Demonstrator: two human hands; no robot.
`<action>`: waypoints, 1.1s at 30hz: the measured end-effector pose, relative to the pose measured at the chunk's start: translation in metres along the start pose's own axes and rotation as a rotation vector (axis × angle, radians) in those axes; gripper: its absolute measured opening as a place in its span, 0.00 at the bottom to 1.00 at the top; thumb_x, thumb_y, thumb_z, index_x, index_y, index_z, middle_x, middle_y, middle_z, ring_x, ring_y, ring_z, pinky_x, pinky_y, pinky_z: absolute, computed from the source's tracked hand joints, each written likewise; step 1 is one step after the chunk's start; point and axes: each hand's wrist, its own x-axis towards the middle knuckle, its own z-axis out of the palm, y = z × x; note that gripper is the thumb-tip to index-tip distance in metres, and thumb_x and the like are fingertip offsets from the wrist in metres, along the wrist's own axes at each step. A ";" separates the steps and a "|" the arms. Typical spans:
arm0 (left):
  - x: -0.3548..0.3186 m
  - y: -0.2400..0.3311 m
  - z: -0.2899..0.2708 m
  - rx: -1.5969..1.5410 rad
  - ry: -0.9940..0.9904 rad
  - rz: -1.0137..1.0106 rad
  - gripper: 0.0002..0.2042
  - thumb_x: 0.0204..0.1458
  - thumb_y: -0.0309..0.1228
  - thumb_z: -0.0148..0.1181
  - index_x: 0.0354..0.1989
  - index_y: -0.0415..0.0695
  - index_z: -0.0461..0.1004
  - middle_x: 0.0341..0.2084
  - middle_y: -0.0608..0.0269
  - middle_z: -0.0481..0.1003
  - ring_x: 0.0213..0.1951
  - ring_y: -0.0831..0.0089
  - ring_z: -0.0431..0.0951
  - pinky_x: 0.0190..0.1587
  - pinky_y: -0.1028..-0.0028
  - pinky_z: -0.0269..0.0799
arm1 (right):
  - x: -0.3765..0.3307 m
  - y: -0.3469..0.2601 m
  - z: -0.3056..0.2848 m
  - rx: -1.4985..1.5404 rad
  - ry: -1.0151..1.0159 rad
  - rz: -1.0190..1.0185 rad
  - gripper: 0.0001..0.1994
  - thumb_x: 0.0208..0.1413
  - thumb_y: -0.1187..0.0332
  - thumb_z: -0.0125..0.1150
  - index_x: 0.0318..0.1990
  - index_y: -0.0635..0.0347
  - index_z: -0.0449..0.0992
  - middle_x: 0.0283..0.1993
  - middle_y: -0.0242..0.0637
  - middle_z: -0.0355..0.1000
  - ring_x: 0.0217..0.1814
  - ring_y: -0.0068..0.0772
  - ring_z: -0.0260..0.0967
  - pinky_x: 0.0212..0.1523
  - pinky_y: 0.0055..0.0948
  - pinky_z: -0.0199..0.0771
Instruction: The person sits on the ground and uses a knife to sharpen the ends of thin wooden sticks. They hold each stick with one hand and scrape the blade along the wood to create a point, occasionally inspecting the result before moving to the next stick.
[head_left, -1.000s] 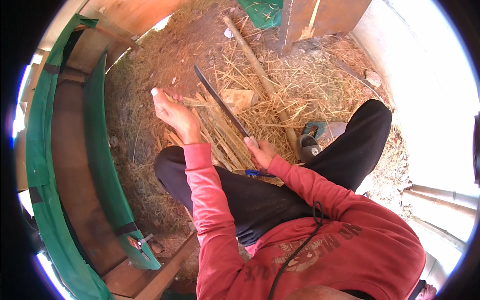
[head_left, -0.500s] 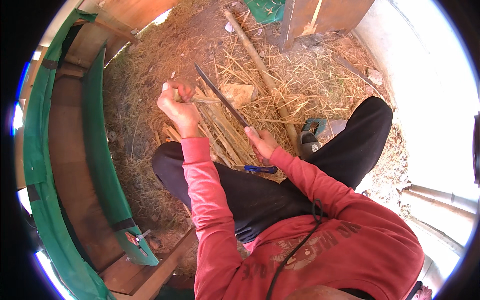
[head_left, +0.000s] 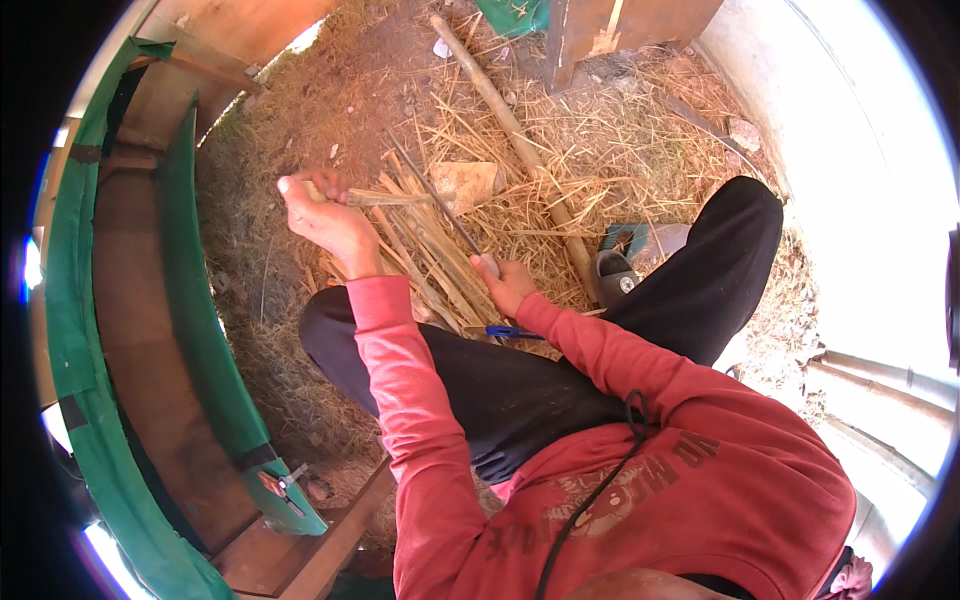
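Note:
A pale split-wood strip [head_left: 390, 198] is gripped at one end by my left hand [head_left: 335, 225], fingers curled around it. It reaches rightward across the blade of a long knife [head_left: 428, 186]. My right hand [head_left: 511, 290] is closed on the knife's handle, with the blade slanting up and to the left. Below them lies a heap of split strips [head_left: 440, 262] on the straw. A pale wooden block [head_left: 468, 184] sits just beyond the blade. By my right wrist rests a blue-handled tool [head_left: 512, 332], partly hidden by my sleeve.
A long pole [head_left: 510, 125] lies on the straw-strewn ground [head_left: 640, 140]. A dark shoe [head_left: 612, 275] shows beside my right leg. A green-edged wooden trough [head_left: 140, 330] stands at left, a wooden panel [head_left: 630, 35] at the far side, and a white wall [head_left: 800, 110] at right.
My left hand has moved left and slightly down, and more of the strip shows. The knife has turned, its blade now looking thinner. The right hand has shifted slightly left.

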 end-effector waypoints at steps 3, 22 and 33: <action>0.009 -0.001 -0.013 -0.032 0.014 0.017 0.20 0.65 0.45 0.42 0.23 0.46 0.58 0.18 0.65 0.59 0.21 0.75 0.57 0.26 0.73 0.53 | 0.003 -0.033 -0.016 0.080 -0.222 0.246 0.32 0.62 0.39 0.49 0.38 0.66 0.79 0.30 0.54 0.76 0.33 0.51 0.74 0.39 0.43 0.72; 0.016 -0.019 -0.020 0.116 -0.039 0.144 0.24 0.66 0.57 0.37 0.45 0.45 0.63 0.34 0.63 0.62 0.38 0.72 0.63 0.46 0.69 0.62 | 0.013 -0.012 -0.026 0.198 -0.140 0.572 0.31 0.60 0.38 0.54 0.24 0.62 0.66 0.11 0.31 0.58 0.09 0.28 0.56 0.12 0.35 0.56; 0.005 0.004 -0.029 0.238 -0.338 0.169 0.12 0.67 0.36 0.50 0.42 0.46 0.54 0.26 0.54 0.74 0.30 0.69 0.75 0.37 0.68 0.70 | 0.000 -0.030 -0.020 0.321 -0.233 0.378 0.31 0.63 0.40 0.51 0.30 0.65 0.76 0.14 0.36 0.67 0.15 0.31 0.69 0.18 0.33 0.67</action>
